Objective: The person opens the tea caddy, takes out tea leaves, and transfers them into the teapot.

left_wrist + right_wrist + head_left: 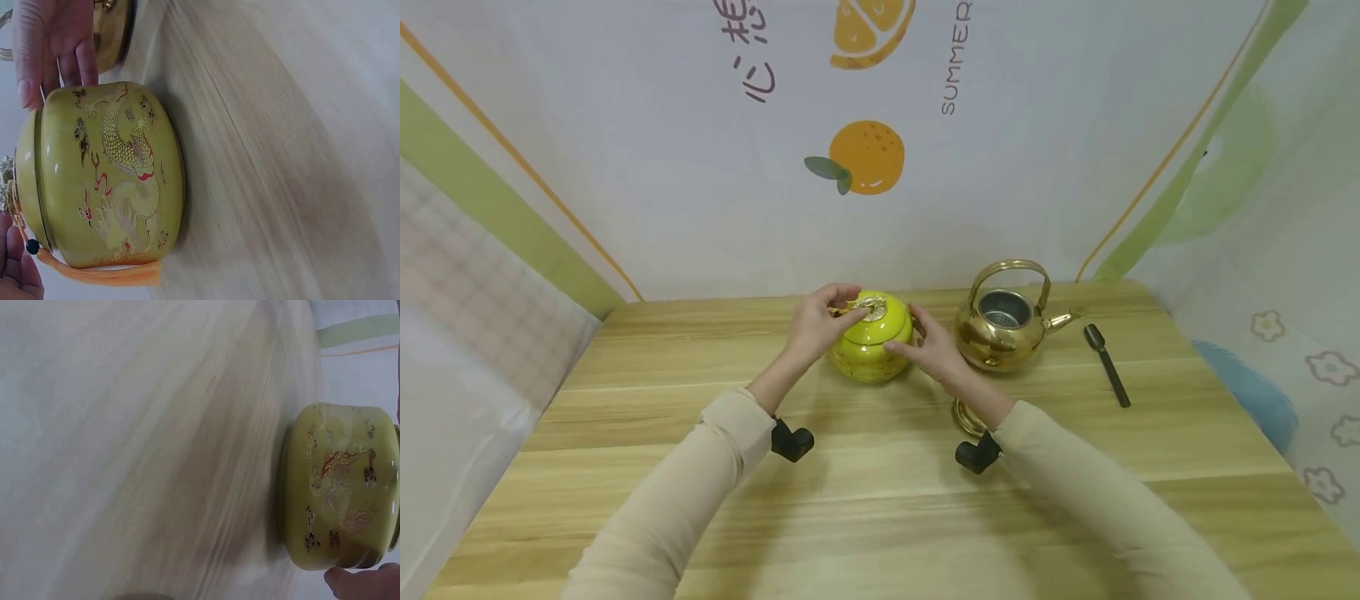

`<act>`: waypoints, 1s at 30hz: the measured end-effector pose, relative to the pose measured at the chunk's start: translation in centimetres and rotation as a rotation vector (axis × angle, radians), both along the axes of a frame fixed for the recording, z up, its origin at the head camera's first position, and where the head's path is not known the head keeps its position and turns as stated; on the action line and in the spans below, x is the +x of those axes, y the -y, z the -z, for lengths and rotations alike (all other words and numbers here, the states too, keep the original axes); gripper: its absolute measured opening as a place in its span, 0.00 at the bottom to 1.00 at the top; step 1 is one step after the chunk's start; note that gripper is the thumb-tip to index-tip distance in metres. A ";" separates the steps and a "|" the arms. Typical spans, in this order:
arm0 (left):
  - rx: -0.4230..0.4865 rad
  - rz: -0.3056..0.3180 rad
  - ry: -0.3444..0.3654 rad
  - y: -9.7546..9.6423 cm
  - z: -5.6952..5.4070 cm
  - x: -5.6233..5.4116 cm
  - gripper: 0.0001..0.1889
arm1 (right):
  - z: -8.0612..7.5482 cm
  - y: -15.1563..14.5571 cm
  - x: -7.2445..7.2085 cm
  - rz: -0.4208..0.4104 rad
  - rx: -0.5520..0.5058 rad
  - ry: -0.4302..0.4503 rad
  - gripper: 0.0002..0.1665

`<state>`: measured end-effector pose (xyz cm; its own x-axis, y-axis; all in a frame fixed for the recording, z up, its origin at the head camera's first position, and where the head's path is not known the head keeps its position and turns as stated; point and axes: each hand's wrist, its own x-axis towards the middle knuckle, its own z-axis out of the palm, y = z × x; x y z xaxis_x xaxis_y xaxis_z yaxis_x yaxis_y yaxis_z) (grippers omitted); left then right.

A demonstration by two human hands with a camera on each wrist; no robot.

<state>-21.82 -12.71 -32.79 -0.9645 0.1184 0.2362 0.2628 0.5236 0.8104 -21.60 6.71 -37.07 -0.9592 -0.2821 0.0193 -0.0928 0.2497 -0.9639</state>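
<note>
A yellow lidded jar (868,358) with gold dragons stands on the table. Its lid (891,321) sits in place, topped by an ornate gold knob (872,306). My left hand (820,323) reaches the knob's left side, thumb and forefinger apart at its edge. An orange tassel (106,275) with a dark bead hangs from the knob, near my left fingers (12,256). My right hand (936,346) rests against the jar's right side, fairly straight fingers behind and thumb in front. In the right wrist view its fingertip (340,578) is right at the jar wall.
A gold kettle (1000,342) with an arched handle and strainer stands open-topped beside my right hand. A round gold piece (970,417) lies partly under my right forearm. Farther right is a dark spoon (1107,367). A printed cloth (715,208) hangs behind the wooden table (865,517).
</note>
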 end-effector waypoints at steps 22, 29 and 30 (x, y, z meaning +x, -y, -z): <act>-0.107 -0.033 0.005 -1.1 0.8 -1.2 0.13 | 1.2 0.2 -0.2 -0.021 0.002 0.053 0.53; -0.104 -0.052 0.000 -1.4 0.5 -1.8 0.14 | 0.9 0.0 -0.8 -0.026 0.013 0.029 0.53; -0.108 -0.052 -0.003 -1.4 0.5 -1.8 0.14 | 0.9 0.0 -0.9 -0.025 0.018 0.019 0.53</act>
<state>-23.67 -11.29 -33.29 -0.9693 0.0926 0.2279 0.2352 0.6207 0.7480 -22.46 6.75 -37.97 -0.9518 -0.3066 -0.0045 -0.0808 0.2648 -0.9609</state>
